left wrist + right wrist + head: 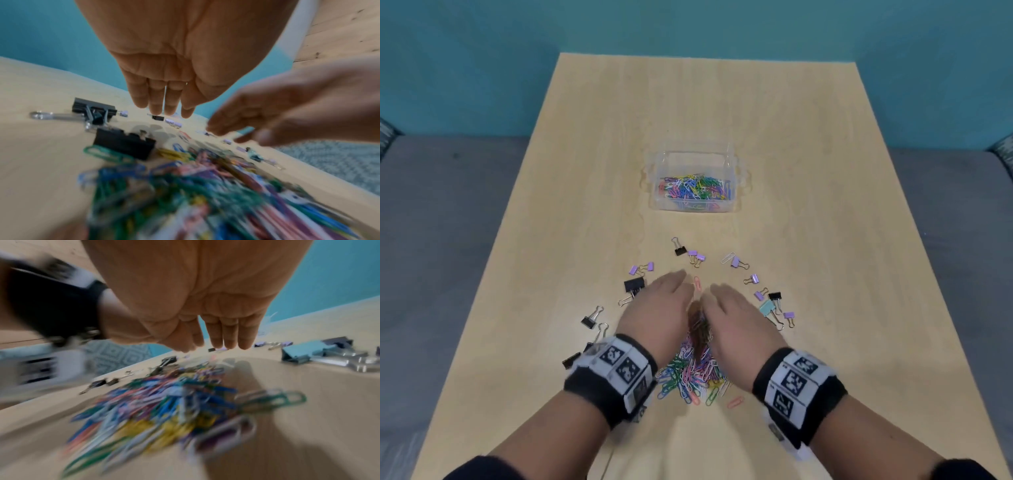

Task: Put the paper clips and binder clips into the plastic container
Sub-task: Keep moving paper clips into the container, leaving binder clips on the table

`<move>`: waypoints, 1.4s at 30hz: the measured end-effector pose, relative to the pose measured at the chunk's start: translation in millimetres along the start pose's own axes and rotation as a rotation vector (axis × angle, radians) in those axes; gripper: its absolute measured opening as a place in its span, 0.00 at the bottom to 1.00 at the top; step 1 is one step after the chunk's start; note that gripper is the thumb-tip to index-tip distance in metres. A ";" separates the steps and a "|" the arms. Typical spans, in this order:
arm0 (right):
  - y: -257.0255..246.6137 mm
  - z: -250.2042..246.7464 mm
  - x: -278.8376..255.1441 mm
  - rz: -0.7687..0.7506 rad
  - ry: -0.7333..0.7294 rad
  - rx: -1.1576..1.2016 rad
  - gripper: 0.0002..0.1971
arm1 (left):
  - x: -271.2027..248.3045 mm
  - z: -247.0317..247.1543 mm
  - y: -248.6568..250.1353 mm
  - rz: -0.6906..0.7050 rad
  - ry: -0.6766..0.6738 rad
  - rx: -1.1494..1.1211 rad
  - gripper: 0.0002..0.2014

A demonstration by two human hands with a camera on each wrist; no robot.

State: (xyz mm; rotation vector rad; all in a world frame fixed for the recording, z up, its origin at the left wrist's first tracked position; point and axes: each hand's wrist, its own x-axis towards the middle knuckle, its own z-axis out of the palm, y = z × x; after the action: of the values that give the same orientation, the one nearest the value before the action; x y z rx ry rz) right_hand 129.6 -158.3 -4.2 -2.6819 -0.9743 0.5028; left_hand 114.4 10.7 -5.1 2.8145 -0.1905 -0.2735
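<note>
A clear plastic container (pixel 732 164) stands mid-table with coloured paper clips in its bottom. A heap of coloured paper clips (pixel 690 373) lies close to me on the wooden table. My left hand (pixel 664 301) and right hand (pixel 726 308) hover side by side over the far end of the heap, fingers straight, holding nothing. In the left wrist view the left hand (pixel 164 100) hangs above the blurred paper clips (pixel 185 186). The right wrist view has the right hand (pixel 218 335) above the heap (pixel 164 402). Black, purple and teal binder clips lie scattered around both hands.
Black binder clips (pixel 635 284) lie left of the hands, and purple ones (pixel 753 279) and a teal one (pixel 767 308) to the right. More (pixel 680 251) lie between the hands and the container. The table (pixel 825 171) is bare around the container.
</note>
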 end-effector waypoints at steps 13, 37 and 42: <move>-5.8 7.7 25.7 -0.033 -0.140 -0.210 0.31 | -66.6 14.9 2.6 -0.111 0.051 -0.113 0.25; 7.6 31.7 -105.2 0.042 0.170 0.039 0.24 | -59.6 25.8 22.9 -0.088 -0.131 0.059 0.30; 7.5 35.0 -104.4 0.050 0.158 0.053 0.24 | -35.5 36.6 23.6 -0.087 -0.129 0.108 0.36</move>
State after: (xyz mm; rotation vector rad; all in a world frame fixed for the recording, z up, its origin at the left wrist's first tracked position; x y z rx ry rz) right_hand 45.0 -228.6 -14.1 -2.6571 -0.8411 0.3153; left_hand 69.8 -16.4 -26.0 2.9183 -0.1138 -0.4797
